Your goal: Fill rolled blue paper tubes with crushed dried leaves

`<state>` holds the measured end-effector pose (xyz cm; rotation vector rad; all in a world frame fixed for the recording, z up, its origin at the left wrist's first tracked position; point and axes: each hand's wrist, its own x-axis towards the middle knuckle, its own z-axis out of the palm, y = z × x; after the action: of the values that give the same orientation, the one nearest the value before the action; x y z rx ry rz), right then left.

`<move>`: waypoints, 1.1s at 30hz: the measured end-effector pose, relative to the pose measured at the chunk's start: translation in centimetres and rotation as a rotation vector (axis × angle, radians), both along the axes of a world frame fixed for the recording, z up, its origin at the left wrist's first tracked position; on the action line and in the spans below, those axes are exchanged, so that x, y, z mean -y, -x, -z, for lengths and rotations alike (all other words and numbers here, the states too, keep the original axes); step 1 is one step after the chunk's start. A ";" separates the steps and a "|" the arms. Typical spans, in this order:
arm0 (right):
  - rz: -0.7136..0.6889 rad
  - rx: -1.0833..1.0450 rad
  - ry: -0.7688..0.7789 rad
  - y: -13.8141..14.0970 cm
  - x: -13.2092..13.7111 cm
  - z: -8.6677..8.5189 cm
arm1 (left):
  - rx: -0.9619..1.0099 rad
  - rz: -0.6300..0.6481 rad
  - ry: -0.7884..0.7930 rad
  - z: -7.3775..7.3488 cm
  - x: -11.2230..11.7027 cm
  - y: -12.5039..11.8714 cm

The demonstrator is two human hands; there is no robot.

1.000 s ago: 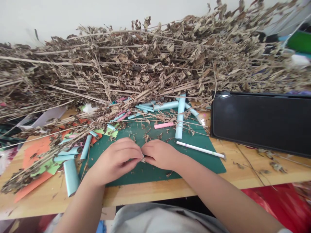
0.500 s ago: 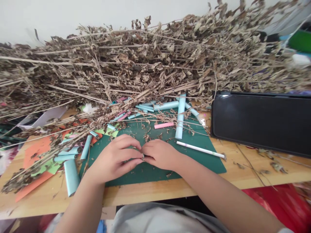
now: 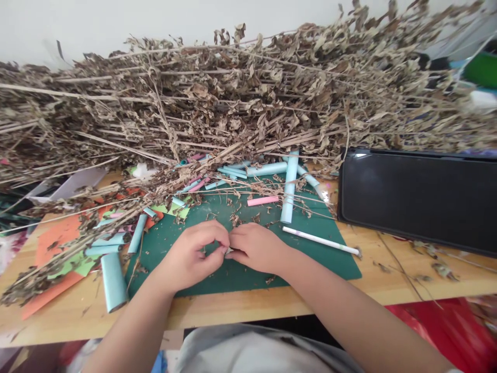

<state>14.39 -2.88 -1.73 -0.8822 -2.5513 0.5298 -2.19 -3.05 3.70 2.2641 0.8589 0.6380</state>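
My left hand (image 3: 192,256) and my right hand (image 3: 256,247) meet fingertip to fingertip over the dark green cutting mat (image 3: 217,274). Both hands are closed in a pinch on a tiny pale piece between them; I cannot make out what it is. Rolled light-blue paper tubes (image 3: 288,186) and a pink tube (image 3: 263,200) lie on the mat beyond my hands. A thin white stick (image 3: 320,240) lies just right of my right hand. Bits of dry leaf are scattered over the mat.
A big heap of dry brown branches (image 3: 233,103) fills the back of the wooden table (image 3: 407,274). A black tray (image 3: 419,194) stands at the right. Orange and green paper sheets (image 3: 54,243) and more blue tubes (image 3: 112,274) lie at the left.
My left hand's fingers have curled up higher and drawn into a tighter pinch against my right fingertips. My right hand has hardly moved.
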 end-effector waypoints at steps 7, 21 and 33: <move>0.013 0.011 -0.014 0.1 0.1 0.1 | -0.107 -0.010 0.156 -0.6 -0.1 0.1; 0.046 -0.010 -0.011 0.2 0.2 0.3 | -0.086 0.138 0.289 -0.9 -0.5 0.7; 0.034 -0.022 -0.015 0.0 0.2 0.3 | -0.015 0.226 0.225 -0.6 -1.2 1.6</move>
<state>14.37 -3.06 -2.05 -0.9083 -2.5121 0.5068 -3.81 -1.83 4.30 2.1228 0.6353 0.4007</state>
